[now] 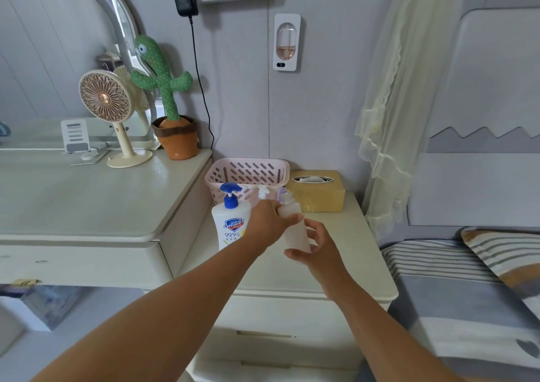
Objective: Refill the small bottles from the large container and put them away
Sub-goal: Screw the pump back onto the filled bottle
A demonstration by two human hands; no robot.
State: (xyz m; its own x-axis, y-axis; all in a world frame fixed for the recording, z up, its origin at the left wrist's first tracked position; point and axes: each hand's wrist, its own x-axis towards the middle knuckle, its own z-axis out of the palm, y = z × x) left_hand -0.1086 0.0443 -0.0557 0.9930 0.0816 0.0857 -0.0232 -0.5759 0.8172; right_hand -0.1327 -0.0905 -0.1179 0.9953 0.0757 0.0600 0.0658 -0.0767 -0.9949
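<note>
two hands meet over the low tabletop (350, 253). right hand (318, 250) curls round the lower part of a small bottle (292, 223), which is nearly upright with its neck uncapped. left hand (264, 221) is closed at the bottle's shoulder, apparently gripping a white pump head (263, 191). large container (230, 223) stands just left of them, before a pink basket (248, 171).

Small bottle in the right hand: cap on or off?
Off. The small bottle shows a bare open neck; the right hand grips its lower body.

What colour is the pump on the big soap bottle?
Blue. The pump shows clearly in the head view.
</note>
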